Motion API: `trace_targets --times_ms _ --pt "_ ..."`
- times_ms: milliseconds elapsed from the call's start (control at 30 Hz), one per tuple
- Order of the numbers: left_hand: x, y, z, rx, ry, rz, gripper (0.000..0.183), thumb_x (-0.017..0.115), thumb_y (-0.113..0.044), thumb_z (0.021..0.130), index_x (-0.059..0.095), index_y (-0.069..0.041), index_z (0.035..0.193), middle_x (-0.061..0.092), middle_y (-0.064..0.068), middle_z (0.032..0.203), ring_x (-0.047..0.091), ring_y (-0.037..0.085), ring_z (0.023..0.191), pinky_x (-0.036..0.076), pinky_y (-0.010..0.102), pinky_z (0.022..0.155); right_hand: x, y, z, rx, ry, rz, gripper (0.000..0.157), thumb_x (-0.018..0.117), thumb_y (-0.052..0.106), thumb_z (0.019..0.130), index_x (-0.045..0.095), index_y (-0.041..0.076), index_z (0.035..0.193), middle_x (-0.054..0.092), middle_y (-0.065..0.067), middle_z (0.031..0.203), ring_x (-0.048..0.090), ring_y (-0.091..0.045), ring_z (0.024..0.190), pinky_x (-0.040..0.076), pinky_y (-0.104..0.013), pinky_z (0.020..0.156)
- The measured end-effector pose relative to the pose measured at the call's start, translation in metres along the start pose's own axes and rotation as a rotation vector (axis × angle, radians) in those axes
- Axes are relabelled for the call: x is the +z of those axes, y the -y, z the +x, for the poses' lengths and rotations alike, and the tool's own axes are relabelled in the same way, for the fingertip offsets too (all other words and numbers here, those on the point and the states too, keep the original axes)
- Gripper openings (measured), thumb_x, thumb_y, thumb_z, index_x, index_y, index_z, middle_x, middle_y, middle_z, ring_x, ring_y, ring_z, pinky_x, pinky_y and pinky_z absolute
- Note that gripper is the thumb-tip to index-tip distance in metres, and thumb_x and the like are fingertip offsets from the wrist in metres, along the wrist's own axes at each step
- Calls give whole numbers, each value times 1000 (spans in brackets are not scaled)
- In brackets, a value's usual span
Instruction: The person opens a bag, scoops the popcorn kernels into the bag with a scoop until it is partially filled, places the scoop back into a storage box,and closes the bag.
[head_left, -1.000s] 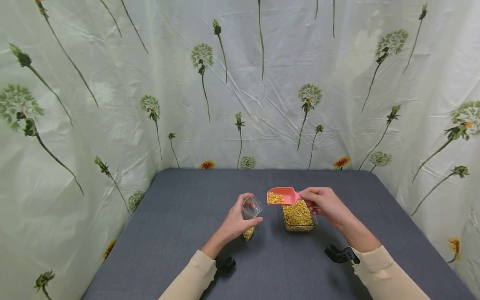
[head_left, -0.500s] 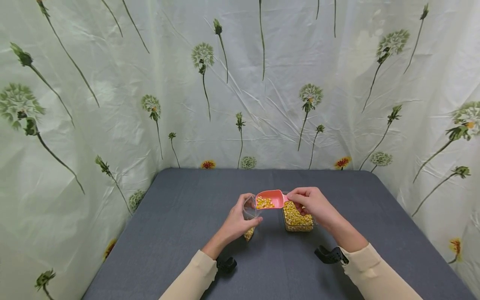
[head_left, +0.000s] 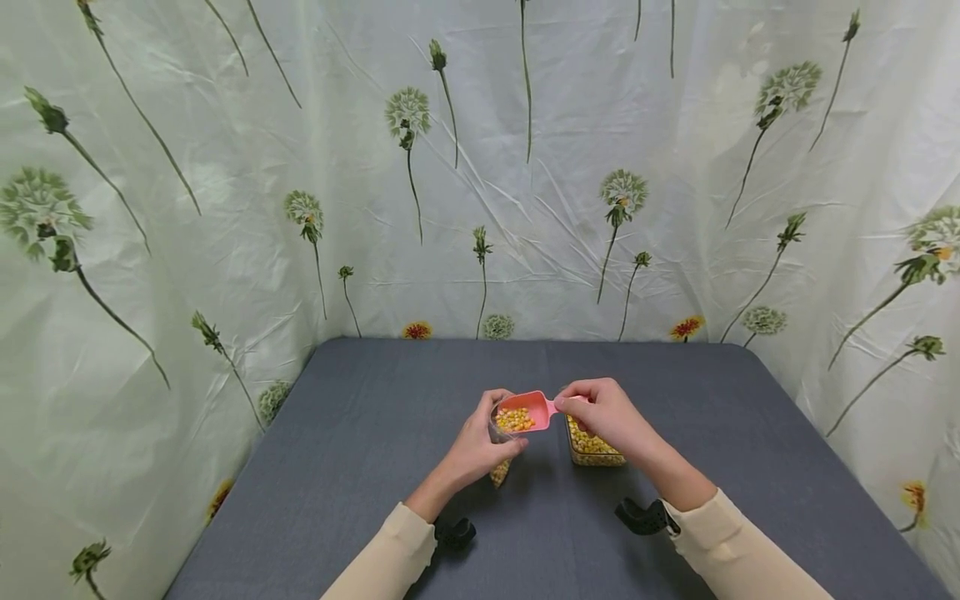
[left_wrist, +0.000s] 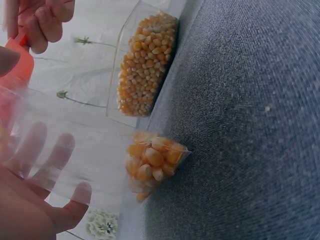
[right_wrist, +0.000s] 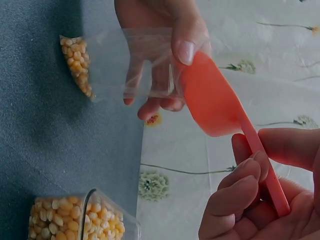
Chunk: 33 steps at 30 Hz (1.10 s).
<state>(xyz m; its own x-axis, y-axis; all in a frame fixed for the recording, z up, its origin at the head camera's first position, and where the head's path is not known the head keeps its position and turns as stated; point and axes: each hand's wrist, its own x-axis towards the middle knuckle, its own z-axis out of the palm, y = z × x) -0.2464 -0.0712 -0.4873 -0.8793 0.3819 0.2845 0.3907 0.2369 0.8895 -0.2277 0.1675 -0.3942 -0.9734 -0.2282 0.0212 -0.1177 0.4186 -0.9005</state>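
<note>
My left hand [head_left: 480,442] holds a clear plastic bag [right_wrist: 110,65] by its mouth, thumb on one side and fingers on the other. Corn kernels [left_wrist: 152,162] fill the bag's bottom corner, which hangs close over the table. In my right hand [head_left: 606,417] is the handle of a pink scoop [head_left: 538,408], pinched between thumb and fingers. The scoop carries a load of kernels [head_left: 514,419], and its front lip lies at the bag's mouth, beside my left thumb. A clear box [head_left: 597,459] of corn kernels stands under and behind my right hand.
A dark grey cloth covers the table [head_left: 405,400]. Behind it and at the sides hangs a pale curtain [head_left: 547,208] printed with dandelions. A black strap [head_left: 642,517] hangs at my right wrist, another strap [head_left: 455,533] at my left.
My right hand has carried the loaded scoop left and slightly down, from over the box to the bag's mouth. My left hand has stayed nearly in place with the bag.
</note>
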Motion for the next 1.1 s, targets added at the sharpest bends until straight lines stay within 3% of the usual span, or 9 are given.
trace_targets --times_ms 233,400,500,800,1100 --pt "0 1 0 5 24 -21 64 82 -27 82 46 -26 135 60 -3 121 59 18 100 53 33 79 10 3 -3 -141 -34 -173 8 71 24 96 76 19 92 50 2 58 38 -14 48 33 -29 46" --pt "-2 1 0 9 45 -55 60 84 -21 83 50 -28 132 61 -4 122 60 17 105 53 35 85 15 10 -9 -294 -65 -328 5 77 27 92 76 22 93 65 14 75 55 -10 61 47 -31 55" --pt "-4 2 1 25 67 -112 59 85 -18 83 52 -26 132 61 -3 124 60 19 108 53 36 87 17 13 -10 -342 -78 -368 5 78 25 91 76 22 93 69 12 84 59 -9 67 51 -32 60" --pt "-8 5 3 14 93 -167 66 86 -18 80 49 -27 134 58 -2 129 58 21 110 53 39 87 18 14 -10 -327 -97 -386 7 76 28 92 76 21 94 66 16 83 59 -8 68 51 -31 60" --pt "-9 8 2 -3 62 -177 67 87 -26 81 48 -23 136 59 1 128 61 25 107 54 39 83 11 17 -15 -279 -109 -310 9 75 26 93 75 18 97 69 6 84 58 -16 67 48 -33 57"
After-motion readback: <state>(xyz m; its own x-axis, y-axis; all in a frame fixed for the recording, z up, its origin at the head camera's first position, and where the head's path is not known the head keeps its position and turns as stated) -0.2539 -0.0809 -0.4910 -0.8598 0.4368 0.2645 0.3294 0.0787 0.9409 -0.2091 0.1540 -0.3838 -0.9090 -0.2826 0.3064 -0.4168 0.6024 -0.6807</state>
